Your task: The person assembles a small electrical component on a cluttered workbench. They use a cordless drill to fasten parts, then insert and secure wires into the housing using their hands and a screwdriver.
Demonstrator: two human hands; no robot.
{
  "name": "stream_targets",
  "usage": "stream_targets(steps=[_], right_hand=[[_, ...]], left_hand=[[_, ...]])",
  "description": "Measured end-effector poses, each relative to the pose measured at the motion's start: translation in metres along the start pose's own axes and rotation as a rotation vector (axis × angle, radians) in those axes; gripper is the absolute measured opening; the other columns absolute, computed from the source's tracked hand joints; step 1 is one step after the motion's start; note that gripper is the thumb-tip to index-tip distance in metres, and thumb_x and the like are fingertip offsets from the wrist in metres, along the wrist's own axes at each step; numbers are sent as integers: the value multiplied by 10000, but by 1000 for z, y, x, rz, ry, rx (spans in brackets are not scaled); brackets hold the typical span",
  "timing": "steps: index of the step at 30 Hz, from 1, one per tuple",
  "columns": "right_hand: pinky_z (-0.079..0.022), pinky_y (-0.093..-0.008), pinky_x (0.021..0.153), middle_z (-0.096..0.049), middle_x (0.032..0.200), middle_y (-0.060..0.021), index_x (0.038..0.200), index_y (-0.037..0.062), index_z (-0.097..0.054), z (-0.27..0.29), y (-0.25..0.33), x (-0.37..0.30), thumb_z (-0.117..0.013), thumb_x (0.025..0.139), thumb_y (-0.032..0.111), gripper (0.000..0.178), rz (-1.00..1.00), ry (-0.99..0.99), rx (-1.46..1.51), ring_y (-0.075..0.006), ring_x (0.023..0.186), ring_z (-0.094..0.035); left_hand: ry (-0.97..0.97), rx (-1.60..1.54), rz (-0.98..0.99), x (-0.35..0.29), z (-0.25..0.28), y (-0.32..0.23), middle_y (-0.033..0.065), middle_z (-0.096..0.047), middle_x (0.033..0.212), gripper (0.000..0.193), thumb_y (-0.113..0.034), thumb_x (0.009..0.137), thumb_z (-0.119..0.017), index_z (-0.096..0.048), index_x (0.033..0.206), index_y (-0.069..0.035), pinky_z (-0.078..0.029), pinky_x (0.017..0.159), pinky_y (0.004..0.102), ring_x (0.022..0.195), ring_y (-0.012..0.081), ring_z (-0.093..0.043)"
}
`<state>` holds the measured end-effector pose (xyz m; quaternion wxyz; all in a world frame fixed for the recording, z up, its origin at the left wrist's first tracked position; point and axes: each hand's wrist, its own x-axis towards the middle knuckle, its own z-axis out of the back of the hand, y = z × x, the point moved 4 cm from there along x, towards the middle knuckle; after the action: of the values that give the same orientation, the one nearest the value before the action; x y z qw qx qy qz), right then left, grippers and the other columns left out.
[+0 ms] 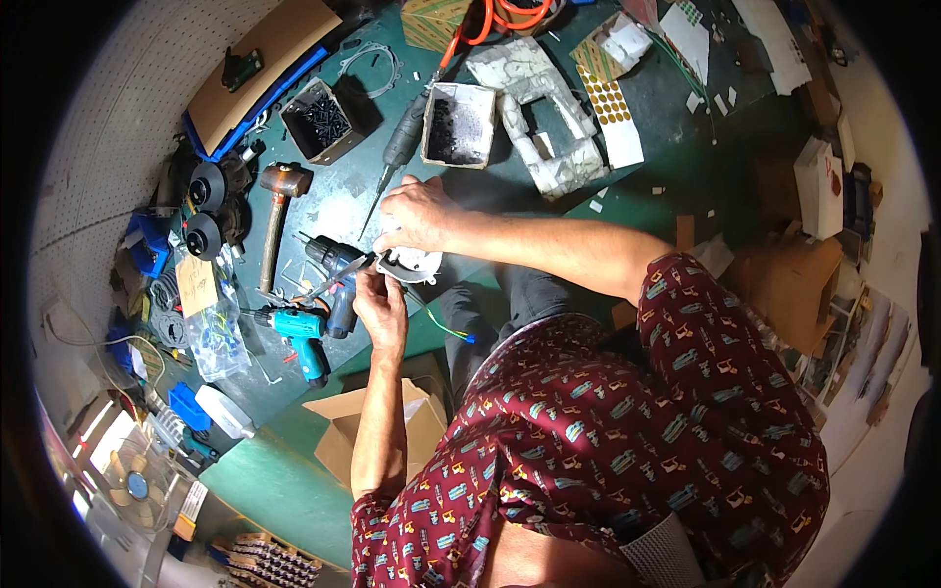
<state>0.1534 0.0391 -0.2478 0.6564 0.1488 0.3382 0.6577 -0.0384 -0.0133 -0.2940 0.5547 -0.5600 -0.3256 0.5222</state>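
Note:
A small white and grey housing (412, 263) is at the near edge of the green workbench, with a thin green-yellow wire (431, 316) ending in a blue tip below it. My left hand (380, 309) pinches the housing's lower left edge between thumb and fingers. Over its upper side is my right hand (421, 218), fingers curled and closed; whatever they hold is hidden. A dark electric screwdriver (404, 135) lies just beyond my right hand, its shaft pointing toward me. Close to my left hand, a dark cordless drill (341, 294) lies on its side.
A teal drill (299, 328) and a hammer (276, 220) lie at left. Screw boxes (316, 122) and a small-parts box (459, 125) stand farther back, near a mottled foam frame (554, 122). An orange coiled cord (500, 15) runs behind. An open carton (343, 407) sits below the bench edge.

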Motion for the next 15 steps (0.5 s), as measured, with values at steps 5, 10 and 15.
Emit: stream_targets(steps=[5, 10, 15], right_hand=[[-430, -524, 891, -698, 978, -96, 930, 53, -733, -4, 6, 5, -815, 714, 516, 517, 18, 4, -36, -301, 1077, -592], [-430, -513, 891, -702, 973, -95, 931, 45, -731, 1, 9, 5, -817, 716, 512, 522, 3, 60, -29, -292, 1083, -585], [-430, -506, 878, -705, 960, -94, 900, 45, -726, 7, 10, 4, -823, 714, 501, 502, 7, 67, -15, -289, 1068, -586]], left_hand=[[-20, 148, -21, -2, 4, -2, 76, -694, 795, 193, -53, 958, -673, -582, 1103, 38, -519, 670, 280, 719, 97, -619], [-33, 230, -55, -3, 3, -5, 70, -689, 776, 202, -49, 945, -690, -582, 1096, 31, -517, 663, 284, 706, 97, -617], [11, 322, -36, -1, 7, -7, 61, -672, 757, 172, -31, 952, -671, -575, 1079, 33, -513, 657, 285, 691, 90, -601]])
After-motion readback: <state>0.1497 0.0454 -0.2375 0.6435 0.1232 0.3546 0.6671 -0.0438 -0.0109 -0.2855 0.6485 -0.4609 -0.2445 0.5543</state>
